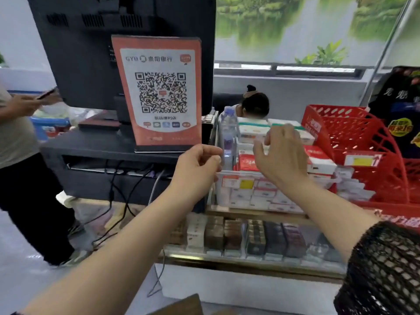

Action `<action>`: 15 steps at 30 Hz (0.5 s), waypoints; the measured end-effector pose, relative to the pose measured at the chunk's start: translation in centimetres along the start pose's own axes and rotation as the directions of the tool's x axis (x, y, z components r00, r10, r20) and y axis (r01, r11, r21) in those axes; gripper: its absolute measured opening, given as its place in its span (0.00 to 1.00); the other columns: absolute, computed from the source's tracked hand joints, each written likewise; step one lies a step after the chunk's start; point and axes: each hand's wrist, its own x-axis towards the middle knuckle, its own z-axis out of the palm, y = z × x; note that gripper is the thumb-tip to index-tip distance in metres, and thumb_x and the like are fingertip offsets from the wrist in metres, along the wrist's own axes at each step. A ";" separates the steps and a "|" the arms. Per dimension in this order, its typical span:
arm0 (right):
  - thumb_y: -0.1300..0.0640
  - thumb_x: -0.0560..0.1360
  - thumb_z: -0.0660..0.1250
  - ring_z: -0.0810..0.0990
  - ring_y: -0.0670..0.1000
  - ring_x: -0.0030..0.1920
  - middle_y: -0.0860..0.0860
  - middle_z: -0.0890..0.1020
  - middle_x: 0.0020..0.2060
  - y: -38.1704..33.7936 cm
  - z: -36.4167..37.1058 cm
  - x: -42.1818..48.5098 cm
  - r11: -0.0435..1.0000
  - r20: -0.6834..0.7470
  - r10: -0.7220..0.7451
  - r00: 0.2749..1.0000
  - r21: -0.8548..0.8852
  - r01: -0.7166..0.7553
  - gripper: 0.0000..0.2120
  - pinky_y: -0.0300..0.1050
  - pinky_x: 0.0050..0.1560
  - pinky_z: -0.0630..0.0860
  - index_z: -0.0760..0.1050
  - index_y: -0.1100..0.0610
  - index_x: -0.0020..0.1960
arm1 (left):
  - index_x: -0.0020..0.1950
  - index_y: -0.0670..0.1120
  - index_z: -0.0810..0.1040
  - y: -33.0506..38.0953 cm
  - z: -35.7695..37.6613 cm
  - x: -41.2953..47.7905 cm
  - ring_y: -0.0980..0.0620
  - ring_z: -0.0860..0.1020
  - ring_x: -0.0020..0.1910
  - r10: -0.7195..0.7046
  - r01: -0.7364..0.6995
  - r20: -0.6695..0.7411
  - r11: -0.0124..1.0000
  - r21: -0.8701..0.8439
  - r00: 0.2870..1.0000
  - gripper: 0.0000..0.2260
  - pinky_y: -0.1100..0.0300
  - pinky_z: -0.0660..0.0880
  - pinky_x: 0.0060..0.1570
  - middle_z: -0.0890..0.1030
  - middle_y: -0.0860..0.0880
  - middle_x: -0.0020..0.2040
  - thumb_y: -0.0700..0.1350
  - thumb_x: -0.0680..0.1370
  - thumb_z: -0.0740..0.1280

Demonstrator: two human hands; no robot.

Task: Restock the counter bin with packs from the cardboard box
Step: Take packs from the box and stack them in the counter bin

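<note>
The right hand reaches forward at centre right of the frame, its forearm rising from a black mesh sleeve at lower right. Its fingers are spread wide and slightly bent, palm down over the packs. Whether the fingertips touch them cannot be told. The left hand is extended beside it at centre frame, forearm bare. Its fingers are curled in toward the palm with nothing visible in them, just beside the left edge of the counter bin.

The back of a black monitor fills the upper left. A red plastic basket stands at the right, next to the bin. A glass display case with rows of cartons runs below the hands. An orange QR-code sign stands upright in front of the monitor. A person in a grey top holds a phone at the left edge, and another person's head shows behind the bin.

The clear bin sits on the case top, at centre right, filled with red and white packs, price labels on its front. A clear bottle stands upright at its left end. A brown cardboard corner shows at the bottom edge.
</note>
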 end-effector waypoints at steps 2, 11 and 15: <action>0.53 0.74 0.60 0.69 0.53 0.42 0.54 0.70 0.41 -2.3 0.5 -2.0 0.976 -0.051 -0.094 0.994 0.192 0.102 0.08 0.42 0.37 0.60 0.66 0.56 0.41 | 0.48 0.49 0.79 -1.3 -0.2 -1.5 0.55 0.80 0.41 -0.022 0.022 -0.011 1.000 0.005 1.000 0.07 0.58 0.81 0.45 0.82 0.48 0.43 0.39 0.80 0.62; 0.54 0.75 0.58 0.65 0.48 0.32 0.47 0.67 0.35 -6.7 7.8 -20.2 0.779 0.170 -0.321 0.932 0.608 0.157 0.10 0.39 0.31 0.60 0.65 0.56 0.37 | 0.45 0.40 0.79 -15.5 -1.8 -11.3 0.45 0.80 0.37 -0.316 0.318 -0.054 0.947 0.044 0.947 0.07 0.51 0.80 0.39 0.82 0.42 0.38 0.39 0.79 0.63; 0.51 0.75 0.57 0.66 0.46 0.32 0.46 0.68 0.34 -5.6 13.3 -28.5 0.803 0.433 -0.304 0.849 0.596 -0.016 0.10 0.42 0.30 0.64 0.64 0.53 0.37 | 0.42 0.45 0.81 -25.8 -2.5 -14.5 0.42 0.82 0.40 -0.506 0.516 -0.134 0.855 0.048 0.852 0.07 0.44 0.81 0.43 0.83 0.45 0.37 0.40 0.77 0.65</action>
